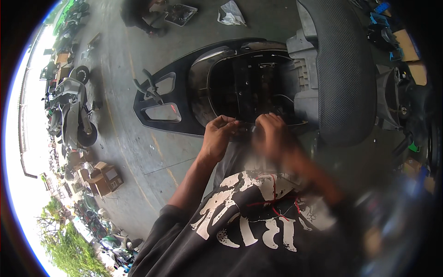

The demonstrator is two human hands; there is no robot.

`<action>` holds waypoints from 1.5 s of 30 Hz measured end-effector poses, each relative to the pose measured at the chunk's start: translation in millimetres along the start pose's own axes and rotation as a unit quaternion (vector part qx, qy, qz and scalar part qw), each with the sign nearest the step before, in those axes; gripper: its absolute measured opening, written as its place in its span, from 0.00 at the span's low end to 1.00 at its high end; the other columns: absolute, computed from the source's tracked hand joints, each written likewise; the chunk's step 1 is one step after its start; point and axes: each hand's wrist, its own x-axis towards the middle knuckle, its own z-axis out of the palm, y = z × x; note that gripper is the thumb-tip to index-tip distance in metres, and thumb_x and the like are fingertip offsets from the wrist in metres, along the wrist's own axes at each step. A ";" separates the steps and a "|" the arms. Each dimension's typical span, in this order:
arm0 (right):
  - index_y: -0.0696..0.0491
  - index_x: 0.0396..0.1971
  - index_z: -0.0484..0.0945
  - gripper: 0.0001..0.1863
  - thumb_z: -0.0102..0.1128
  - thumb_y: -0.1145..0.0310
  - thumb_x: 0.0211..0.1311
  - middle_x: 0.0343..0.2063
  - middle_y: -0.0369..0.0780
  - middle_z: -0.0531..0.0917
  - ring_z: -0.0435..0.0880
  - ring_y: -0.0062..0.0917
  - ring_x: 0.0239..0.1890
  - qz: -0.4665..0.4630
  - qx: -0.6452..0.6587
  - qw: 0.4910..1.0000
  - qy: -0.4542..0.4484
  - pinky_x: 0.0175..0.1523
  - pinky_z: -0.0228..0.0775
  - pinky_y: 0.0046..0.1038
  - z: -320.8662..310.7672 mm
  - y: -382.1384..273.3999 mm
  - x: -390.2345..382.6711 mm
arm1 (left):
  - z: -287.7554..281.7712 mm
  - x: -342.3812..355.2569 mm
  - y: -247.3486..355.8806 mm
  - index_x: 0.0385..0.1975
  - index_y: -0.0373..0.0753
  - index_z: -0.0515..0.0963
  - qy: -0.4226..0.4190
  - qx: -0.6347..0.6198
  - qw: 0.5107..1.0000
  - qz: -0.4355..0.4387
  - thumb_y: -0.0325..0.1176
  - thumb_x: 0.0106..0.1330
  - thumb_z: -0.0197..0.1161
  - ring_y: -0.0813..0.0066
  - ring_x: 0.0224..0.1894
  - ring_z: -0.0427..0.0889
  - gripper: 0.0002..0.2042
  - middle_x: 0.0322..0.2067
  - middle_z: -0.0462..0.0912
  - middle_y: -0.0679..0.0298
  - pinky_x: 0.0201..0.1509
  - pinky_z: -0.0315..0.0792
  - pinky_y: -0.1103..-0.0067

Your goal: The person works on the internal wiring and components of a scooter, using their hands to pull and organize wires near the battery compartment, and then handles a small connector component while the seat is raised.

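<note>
A black scooter body stretches in front of me, its textured black seat [346,74] swung up on the right. Under the seat lies the open dark compartment [200,87]. My left hand [219,136] is at the compartment's near edge, thumb and fingers pinched together. Close beside it, my right hand [272,136] is curled and partly blurred by motion. Whatever small dark thing lies between the fingertips is too unclear to name. A pair of pliers [151,88] with dark handles rests spread on the black tail rack [143,104].
On the left stand a grey scooter [69,111] and an open cardboard box [105,180]. Another person [137,14] is at the top, near a dark tray [181,15] and a white plastic bag [231,14] on the floor. Parts and boxes line the right side.
</note>
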 end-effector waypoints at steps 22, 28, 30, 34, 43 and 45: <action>0.63 0.25 0.81 0.15 0.69 0.65 0.45 0.20 0.43 0.81 0.80 0.24 0.22 0.281 0.264 0.869 -0.309 0.25 0.70 0.25 56.1 19.2 95.2 | -4.2 -18.9 1.2 0.34 0.33 0.74 -0.077 0.555 0.682 0.470 0.19 0.48 0.60 0.57 0.40 0.78 0.12 0.34 0.77 0.55 0.44 0.73 0.69; 0.61 0.29 0.79 0.23 0.66 0.52 0.51 0.26 0.53 0.82 0.84 0.36 0.30 0.249 0.047 0.967 -0.021 0.37 0.75 0.35 50.1 12.0 76.8 | -2.6 -17.9 5.6 0.34 0.32 0.72 -0.055 0.557 0.742 0.369 0.22 0.55 0.58 0.53 0.37 0.78 0.07 0.33 0.78 0.52 0.41 0.73 0.68; 0.60 0.32 0.78 0.25 0.65 0.50 0.52 0.28 0.51 0.82 0.83 0.36 0.31 0.214 0.125 0.967 -0.058 0.39 0.75 0.35 25.4 17.2 54.4 | 1.9 -19.4 10.4 0.35 0.31 0.72 -0.030 0.512 0.797 0.320 0.25 0.56 0.59 0.53 0.35 0.78 0.08 0.35 0.78 0.52 0.41 0.73 0.68; 0.58 0.37 0.76 0.20 0.68 0.59 0.50 0.34 0.45 0.82 0.82 0.33 0.40 0.204 0.129 0.970 -0.038 0.45 0.72 0.33 8.7 0.5 3.4 | 12.1 -7.6 8.8 0.33 0.30 0.72 0.024 0.393 0.896 0.204 0.28 0.62 0.58 0.63 0.31 0.81 0.07 0.30 0.80 0.54 0.37 0.74 0.73; 0.55 0.40 0.73 0.18 0.68 0.70 0.49 0.29 0.40 0.82 0.82 0.26 0.34 0.248 0.187 0.948 -0.064 0.38 0.73 0.30 9.1 -4.2 -30.7 | 8.1 -10.0 -6.1 0.39 0.31 0.74 -0.133 0.199 0.971 -0.022 0.29 0.64 0.59 0.80 0.32 0.77 0.09 0.31 0.81 0.60 0.35 0.72 0.82; 0.56 0.40 0.73 0.19 0.68 0.71 0.47 0.27 0.40 0.82 0.82 0.26 0.32 0.234 0.158 0.957 -0.072 0.37 0.73 0.31 1.4 -9.9 -39.5 | 14.6 -7.8 -9.3 0.40 0.31 0.76 -0.187 0.284 0.940 -0.036 0.30 0.63 0.60 0.79 0.33 0.78 0.10 0.32 0.81 0.60 0.36 0.71 0.81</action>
